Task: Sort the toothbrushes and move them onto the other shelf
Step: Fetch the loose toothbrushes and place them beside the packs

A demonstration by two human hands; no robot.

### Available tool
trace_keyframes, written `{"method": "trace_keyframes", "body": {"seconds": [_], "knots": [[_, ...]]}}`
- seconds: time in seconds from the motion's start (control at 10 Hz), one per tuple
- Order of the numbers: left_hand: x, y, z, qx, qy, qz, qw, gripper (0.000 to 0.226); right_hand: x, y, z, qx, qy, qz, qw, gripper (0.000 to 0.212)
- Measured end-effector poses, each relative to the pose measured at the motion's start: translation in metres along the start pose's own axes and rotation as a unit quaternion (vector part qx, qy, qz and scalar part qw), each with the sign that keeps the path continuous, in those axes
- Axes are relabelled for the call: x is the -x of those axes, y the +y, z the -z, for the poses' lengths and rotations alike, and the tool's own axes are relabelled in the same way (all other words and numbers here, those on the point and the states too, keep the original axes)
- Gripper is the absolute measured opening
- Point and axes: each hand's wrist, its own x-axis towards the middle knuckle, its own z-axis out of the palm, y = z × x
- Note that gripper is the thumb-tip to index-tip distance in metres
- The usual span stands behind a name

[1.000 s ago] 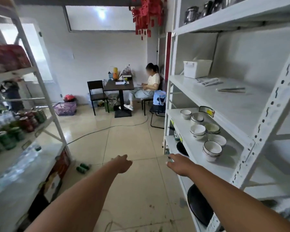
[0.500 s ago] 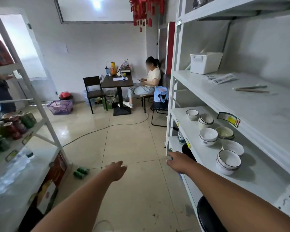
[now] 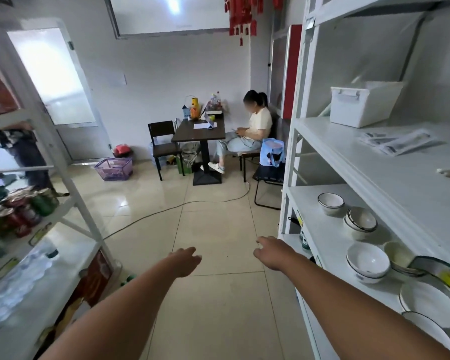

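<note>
Both bare arms reach forward over the tiled floor, holding nothing. The left hand [image 3: 185, 261] hangs with fingers loosely spread; the right hand [image 3: 272, 252] is loosely curled. Up and right of the right hand, packaged toothbrushes [image 3: 398, 141] (about 3 packs) lie on the white shelf [image 3: 348, 149] beside a white bin [image 3: 361, 105].

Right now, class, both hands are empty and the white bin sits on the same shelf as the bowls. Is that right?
Not quite. The left hand and right hand are empty, but the head view shows the white bin one shelf above the bowls.
</note>
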Motion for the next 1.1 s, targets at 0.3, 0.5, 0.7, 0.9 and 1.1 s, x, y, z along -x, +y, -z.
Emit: {"method": "trace_keyframes", "body": {"seconds": [0.3,0.5,0.7,0.9,1.1], "knots": [[-0.128,-0.001,0.057,0.012,0.008,-0.016,1.0,0.059,-0.12,-0.031,0.037,0.02,0.008,0.001,1.0,0.058],[-0.228,0.015,0.105,0.014,0.007,-0.078,0.997,0.058,-0.179,-0.047,0.086,0.032,0.033,-0.043,0.998,0.055],[-0.29,0.094,0.159,0.042,0.021,-0.155,0.987,0.055,-0.218,-0.032,0.16,0.047,0.128,-0.079,0.987,0.049],[-0.336,0.207,0.219,0.042,0.051,-0.282,0.957,0.05,-0.239,0.028,0.246,0.065,0.216,-0.125,0.966,0.043],[-0.349,0.341,0.246,0.092,0.039,-0.365,0.925,0.053,-0.206,0.11,0.312,0.055,0.284,-0.22,0.932,0.05]]}}
